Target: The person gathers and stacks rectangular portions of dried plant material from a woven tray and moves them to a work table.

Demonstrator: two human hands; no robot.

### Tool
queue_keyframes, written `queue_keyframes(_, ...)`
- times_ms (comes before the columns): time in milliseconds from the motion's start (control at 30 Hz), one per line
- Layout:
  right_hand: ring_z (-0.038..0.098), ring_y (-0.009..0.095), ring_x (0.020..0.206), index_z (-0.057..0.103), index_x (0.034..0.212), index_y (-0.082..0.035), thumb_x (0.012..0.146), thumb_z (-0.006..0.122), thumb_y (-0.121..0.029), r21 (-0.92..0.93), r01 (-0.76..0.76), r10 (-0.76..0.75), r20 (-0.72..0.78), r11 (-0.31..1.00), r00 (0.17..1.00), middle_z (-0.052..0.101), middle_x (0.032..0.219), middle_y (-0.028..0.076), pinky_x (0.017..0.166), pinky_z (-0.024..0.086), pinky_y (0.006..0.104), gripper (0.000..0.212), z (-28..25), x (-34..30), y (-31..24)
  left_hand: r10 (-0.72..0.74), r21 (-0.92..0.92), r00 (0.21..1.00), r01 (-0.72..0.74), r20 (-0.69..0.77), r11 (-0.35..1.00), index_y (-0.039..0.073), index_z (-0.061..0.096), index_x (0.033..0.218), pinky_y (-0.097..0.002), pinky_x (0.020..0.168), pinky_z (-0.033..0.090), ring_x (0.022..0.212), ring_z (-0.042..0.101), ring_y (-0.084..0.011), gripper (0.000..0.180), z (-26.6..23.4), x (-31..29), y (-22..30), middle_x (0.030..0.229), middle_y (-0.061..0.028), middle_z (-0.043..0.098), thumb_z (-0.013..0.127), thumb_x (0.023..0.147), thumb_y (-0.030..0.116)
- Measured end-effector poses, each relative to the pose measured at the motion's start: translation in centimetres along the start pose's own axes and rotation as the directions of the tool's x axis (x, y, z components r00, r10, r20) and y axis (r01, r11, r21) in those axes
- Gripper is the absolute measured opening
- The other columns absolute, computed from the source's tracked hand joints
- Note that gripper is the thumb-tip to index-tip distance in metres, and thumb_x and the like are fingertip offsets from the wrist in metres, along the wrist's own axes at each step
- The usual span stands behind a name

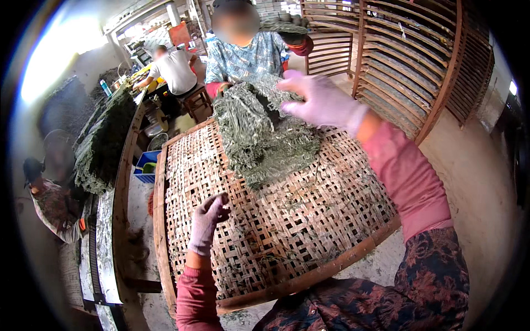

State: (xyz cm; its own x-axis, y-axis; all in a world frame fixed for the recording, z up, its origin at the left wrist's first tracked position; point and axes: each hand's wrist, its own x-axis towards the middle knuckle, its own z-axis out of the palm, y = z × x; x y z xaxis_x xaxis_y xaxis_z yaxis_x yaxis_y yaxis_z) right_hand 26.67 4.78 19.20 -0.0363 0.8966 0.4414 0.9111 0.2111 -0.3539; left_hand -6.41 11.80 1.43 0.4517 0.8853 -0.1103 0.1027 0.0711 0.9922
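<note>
A grey-green mass of tangled strands (245, 129), dusted whitish, lies at the far side of a woven bamboo tray (221, 259) with a wooden frame. My right hand (323, 102), in a pale pink glove, is above the right part of the mass, fingers apart and slightly blurred. Whether its fingertips touch the strands I cannot tell. Over the tray's left part is my left hand (205, 223), gloved with darkened fingertips, its fingers curled in with nothing visible in them. Across the tray a co-worker in a blue patterned top (243, 60) has a gloved hand at the mass's far edge.
Tall wooden racks of slats (403, 60) stand at the right back. A long heap of similar strands (102, 143) lies on a bench at the left. Beside the tray sits a blue bin (146, 167). Another person (175, 69) sits behind, and one (52, 204) is far left.
</note>
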Motion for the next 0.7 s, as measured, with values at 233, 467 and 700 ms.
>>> queue_keyframes(233,0.064,0.020,0.099,0.061,0.126,-0.008,0.097,0.053,-0.031,0.839,-0.286,0.561,-0.028,0.462,0.827,0.067,0.116,0.009,0.088,0.048,0.0287,0.037,5.1,-4.6,15.1,-0.141,-0.274,0.983,0.104,-0.120,0.956,-0.001,0.050,0.129,-0.0432,0.076,0.058,0.100,0.063,-0.0305,0.053,2.7,9.5,-1.4,0.126,-0.0184,0.056,0.051,0.097,0.041)
queue_keyframes(467,0.064,0.019,0.098,0.061,0.125,-0.008,0.097,0.054,-0.030,0.908,-0.410,0.589,0.377,-0.084,0.715,0.067,0.115,0.009,0.087,0.048,0.0283,0.036,20.2,-3.8,22.7,0.125,-0.472,0.972,-0.206,-0.197,0.857,0.012,0.056,0.120,-0.0389,0.063,0.054,0.082,0.061,-0.0188,0.029,-2.0,20.5,-14.6,0.093,-0.0037,0.061,0.050,0.096,0.027)
queue_keyframes(700,0.064,0.019,0.097,0.061,0.124,-0.007,0.097,0.055,-0.030,0.893,-0.439,0.639,0.397,-0.102,0.659,0.067,0.114,0.009,0.087,0.048,0.0280,0.036,25.4,-3.4,26.0,-0.005,-0.526,0.982,-0.097,-0.190,0.845,0.013,0.052,0.124,-0.0409,0.067,0.053,0.086,0.060,-0.0199,0.034,0.3,19.8,-12.6,0.098,-0.0046,0.059,0.051,0.095,0.031)
